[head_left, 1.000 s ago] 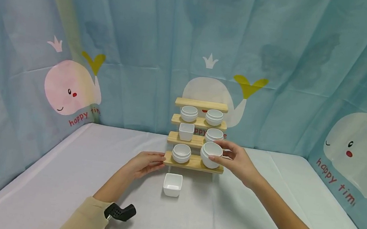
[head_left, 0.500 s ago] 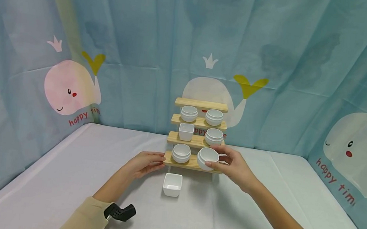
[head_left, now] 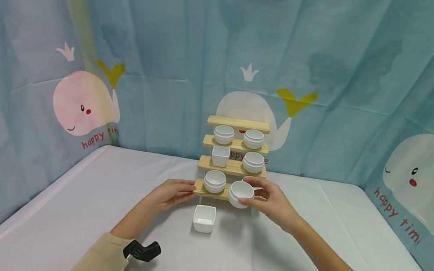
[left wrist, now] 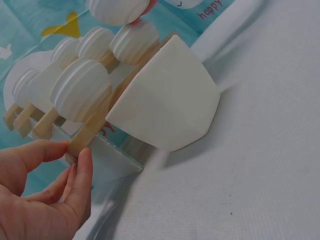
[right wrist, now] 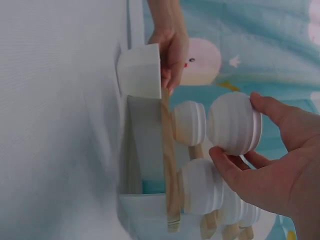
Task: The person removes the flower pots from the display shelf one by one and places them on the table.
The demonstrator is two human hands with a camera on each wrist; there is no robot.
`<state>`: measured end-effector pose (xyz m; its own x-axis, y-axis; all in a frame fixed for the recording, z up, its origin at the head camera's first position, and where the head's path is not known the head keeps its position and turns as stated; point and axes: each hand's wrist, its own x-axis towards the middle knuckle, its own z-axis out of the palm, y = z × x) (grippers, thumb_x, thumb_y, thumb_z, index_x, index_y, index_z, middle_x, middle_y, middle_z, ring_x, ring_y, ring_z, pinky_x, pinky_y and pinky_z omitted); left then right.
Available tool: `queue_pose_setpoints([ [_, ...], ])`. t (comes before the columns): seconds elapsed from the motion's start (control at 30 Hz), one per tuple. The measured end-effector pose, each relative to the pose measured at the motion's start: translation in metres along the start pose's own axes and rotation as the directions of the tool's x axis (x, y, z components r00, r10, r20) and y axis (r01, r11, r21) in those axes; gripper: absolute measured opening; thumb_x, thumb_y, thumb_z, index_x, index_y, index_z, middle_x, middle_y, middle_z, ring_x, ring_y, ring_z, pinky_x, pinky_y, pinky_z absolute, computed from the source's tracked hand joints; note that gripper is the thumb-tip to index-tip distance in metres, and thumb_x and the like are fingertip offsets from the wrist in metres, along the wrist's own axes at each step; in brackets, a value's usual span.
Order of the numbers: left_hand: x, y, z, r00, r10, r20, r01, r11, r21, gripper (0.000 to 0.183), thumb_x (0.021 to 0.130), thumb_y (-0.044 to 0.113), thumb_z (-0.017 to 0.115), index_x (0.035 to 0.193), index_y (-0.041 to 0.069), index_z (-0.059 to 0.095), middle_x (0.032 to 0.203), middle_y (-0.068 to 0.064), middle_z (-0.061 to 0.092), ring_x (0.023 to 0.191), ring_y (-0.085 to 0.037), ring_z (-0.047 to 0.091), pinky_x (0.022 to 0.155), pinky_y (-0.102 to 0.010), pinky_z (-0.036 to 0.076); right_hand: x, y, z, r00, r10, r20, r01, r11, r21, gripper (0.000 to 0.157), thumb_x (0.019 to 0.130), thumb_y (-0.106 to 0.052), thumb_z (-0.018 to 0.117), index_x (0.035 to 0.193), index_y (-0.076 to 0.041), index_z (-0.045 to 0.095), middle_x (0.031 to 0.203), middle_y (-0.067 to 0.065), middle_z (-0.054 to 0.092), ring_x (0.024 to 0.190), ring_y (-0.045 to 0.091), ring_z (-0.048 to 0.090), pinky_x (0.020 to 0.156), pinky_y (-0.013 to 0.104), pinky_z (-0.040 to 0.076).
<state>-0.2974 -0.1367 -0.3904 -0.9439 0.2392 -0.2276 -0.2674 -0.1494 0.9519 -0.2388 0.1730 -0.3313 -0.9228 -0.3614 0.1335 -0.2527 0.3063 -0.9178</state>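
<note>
My right hand (head_left: pixel 271 203) grips a round white bowl (head_left: pixel 241 193) with a ridged rim, thumb on the near side, fingers behind. In the right wrist view this bowl (right wrist: pixel 232 122) is held above the lowest shelf, apart from the round bowls there. With thumb and fingers my left hand (left wrist: pixel 52 185) pinches the left end of the lowest wooden shelf (left wrist: pixel 85 135). On that shelf stand a round bowl (head_left: pixel 214 182) at left and another (right wrist: pixel 200 186) at right, mostly hidden in the head view. A square white bowl (head_left: pixel 204 219) sits on the table before the stand.
The stepped stand has several wooden shelves, the top one (head_left: pixel 238 123) bare. Higher shelves carry round bowls (head_left: pixel 253 139) and a square bowl (head_left: pixel 220 156). A blue curtain (head_left: pixel 155 116) with whale prints hangs behind the white-covered table (head_left: pixel 74 209).
My right hand has moved the round bowl left and toward me, in front of the lowest shelf, uncovering part of a bowl behind it. My left hand stays on the shelf end.
</note>
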Motion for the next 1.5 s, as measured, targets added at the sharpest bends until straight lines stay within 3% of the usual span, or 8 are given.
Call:
queue_pose_setpoints([
  [0.63, 0.0, 0.0, 0.001, 1.0, -0.004, 0.0, 0.004, 1.0, -0.015, 0.05, 0.104, -0.006, 0.059, 0.15, -0.019, 0.042, 0.104, -0.011, 0.068, 0.085, -0.01, 0.071, 0.083, -0.02, 0.065, -0.003, 0.012, 0.01, 0.998, -0.014, 0.067, 0.012, 0.999, 0.037, 0.057, 0.091, -0.01, 0.083, 0.139, 0.01, 0.057, 0.126, 0.02, 0.067, 0.108, 0.022, 0.068, 0.085, 0.021, 0.061],
  [1.07, 0.001, -0.001, 0.0, 1.0, 0.003, 0.008, -0.003, 1.0, -0.025, 0.051, 0.104, -0.006, 0.058, 0.15, -0.02, 0.04, 0.104, -0.01, 0.068, 0.086, -0.01, 0.071, 0.085, -0.021, 0.065, -0.004, 0.018, 0.015, 0.994, -0.018, 0.106, 0.015, 0.999, 0.032, 0.057, 0.09, -0.007, 0.084, 0.136, 0.012, 0.058, 0.13, 0.022, 0.066, 0.11, 0.023, 0.068, 0.087, 0.019, 0.06],
  [1.5, 0.001, 0.0, 0.001, 0.999, -0.024, -0.033, 0.023, 1.0, -0.007, 0.051, 0.104, -0.004, 0.061, 0.15, -0.018, 0.044, 0.108, -0.013, 0.067, 0.089, -0.012, 0.07, 0.087, -0.022, 0.066, -0.003, 0.025, 0.02, 0.988, -0.032, 0.15, 0.026, 0.999, 0.037, 0.058, 0.088, -0.006, 0.086, 0.135, 0.013, 0.059, 0.13, 0.022, 0.065, 0.11, 0.022, 0.069, 0.091, 0.021, 0.061],
])
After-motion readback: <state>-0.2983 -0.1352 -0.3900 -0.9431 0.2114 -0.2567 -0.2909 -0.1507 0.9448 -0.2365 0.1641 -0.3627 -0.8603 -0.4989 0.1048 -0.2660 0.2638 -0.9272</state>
